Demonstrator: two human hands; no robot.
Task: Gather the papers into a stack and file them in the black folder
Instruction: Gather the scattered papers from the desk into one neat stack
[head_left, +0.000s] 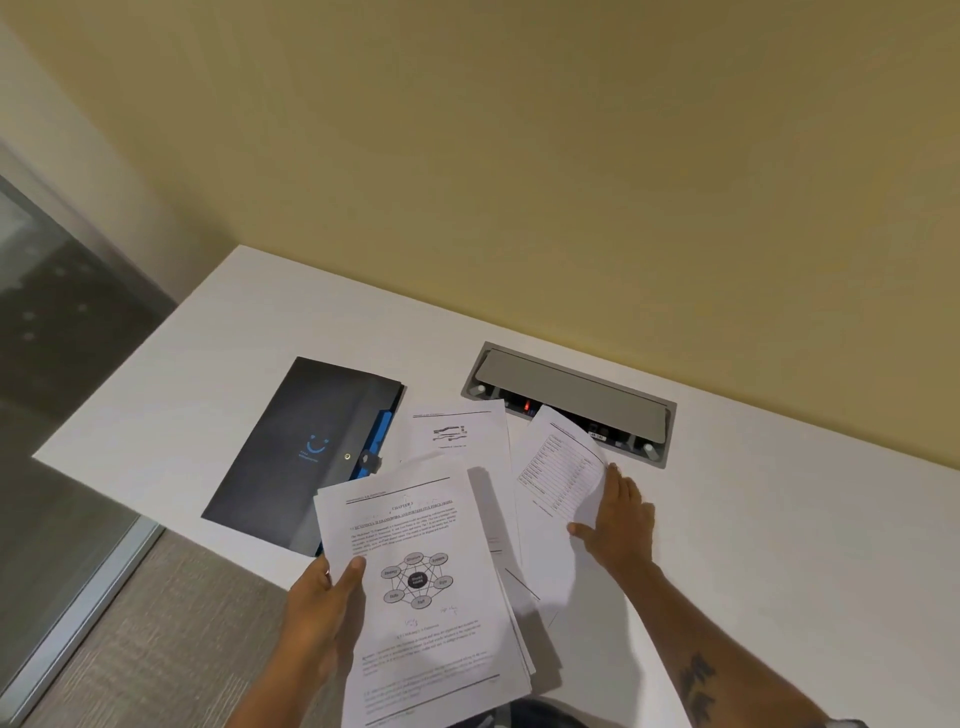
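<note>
My left hand grips the left edge of a stack of printed papers held above the table's near edge; the top sheet shows a circular diagram. My right hand grips the right edge of a single sheet with a table printed on it, which curls up off the table. Another loose sheet lies flat beyond the stack. The black folder with a blue smile mark lies closed at the left, partly under the stack's corner. More sheets sit beneath the stack, partly hidden.
A grey cable box with a raised lid is set into the white table by the yellow wall. The table's left edge drops to carpet and a glass panel.
</note>
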